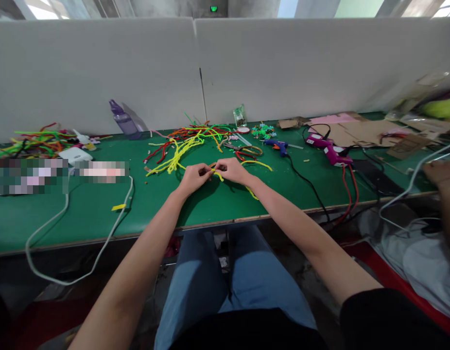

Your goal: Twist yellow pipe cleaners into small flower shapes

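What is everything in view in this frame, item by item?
table: one, green, across the view
divider: one, white, behind the table
pipe cleaner: one, yellow, pinched between both hands
yellow bundle: many strands, yellow, just beyond the hands
mixed pile: many strands, red, orange and green, centre back
left pile: many strands, mixed colours, far left
bottle: one, purple, by the divider
jar: one, clear, centre back
glue guns: two, blue and pink, right of centre
cable: one, white, left, hanging over the edge
cardboard: several pieces, brown, back right
co-worker's hand: one, right edge
left hand: shut on the pipe cleaner
right hand: shut on the pipe cleaner
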`<state>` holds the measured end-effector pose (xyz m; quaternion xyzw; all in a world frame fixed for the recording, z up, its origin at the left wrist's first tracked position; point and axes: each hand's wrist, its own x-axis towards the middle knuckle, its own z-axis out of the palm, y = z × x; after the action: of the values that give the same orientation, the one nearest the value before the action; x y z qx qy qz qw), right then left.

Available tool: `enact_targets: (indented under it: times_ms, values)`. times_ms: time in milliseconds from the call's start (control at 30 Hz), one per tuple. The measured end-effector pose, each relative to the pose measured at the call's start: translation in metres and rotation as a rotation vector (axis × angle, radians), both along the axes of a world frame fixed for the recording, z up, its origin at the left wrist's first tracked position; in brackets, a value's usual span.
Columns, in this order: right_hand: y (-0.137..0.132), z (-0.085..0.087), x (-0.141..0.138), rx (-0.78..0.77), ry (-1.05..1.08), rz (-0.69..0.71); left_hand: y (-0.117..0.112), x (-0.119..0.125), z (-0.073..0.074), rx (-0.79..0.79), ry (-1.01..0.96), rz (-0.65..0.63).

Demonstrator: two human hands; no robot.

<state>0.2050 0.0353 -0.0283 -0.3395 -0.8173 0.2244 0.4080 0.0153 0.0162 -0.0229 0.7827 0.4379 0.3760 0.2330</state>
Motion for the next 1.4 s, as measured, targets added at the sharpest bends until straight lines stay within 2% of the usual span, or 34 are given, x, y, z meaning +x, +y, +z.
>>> enact_targets:
  times_ms: [233, 400, 767, 933, 1067, 1267, 1400]
  values:
    - [-0.001, 0.005, -0.001, -0.077, 0.076, 0.076, -0.001, -0.001, 0.005, 0.088, 0.104, 0.056]
    - [-0.007, 0.013, -0.001, -0.219, 0.175, 0.139, 0.003, -0.003, 0.003, 0.071, 0.074, 0.092]
    - [0.001, 0.013, 0.002, -0.394, 0.381, 0.224, 0.005, -0.002, 0.002, 0.014, 0.016, 0.098]
    - [-0.001, 0.016, 0.004, -0.479, 0.538, 0.231, 0.001, -0.002, 0.004, 0.022, 0.014, 0.103]
    - [0.003, 0.015, 0.003, -0.541, 0.612, 0.172, -0.001, -0.001, 0.004, 0.045, 0.024, 0.061]
    - [0.007, 0.011, -0.001, -0.536, 0.559, -0.047, -0.001, 0.002, 0.003, 0.074, 0.008, 0.002]
    - [0.006, 0.011, -0.002, -0.669, 0.686, -0.081, -0.002, 0.004, 0.004, 0.076, 0.006, -0.005]
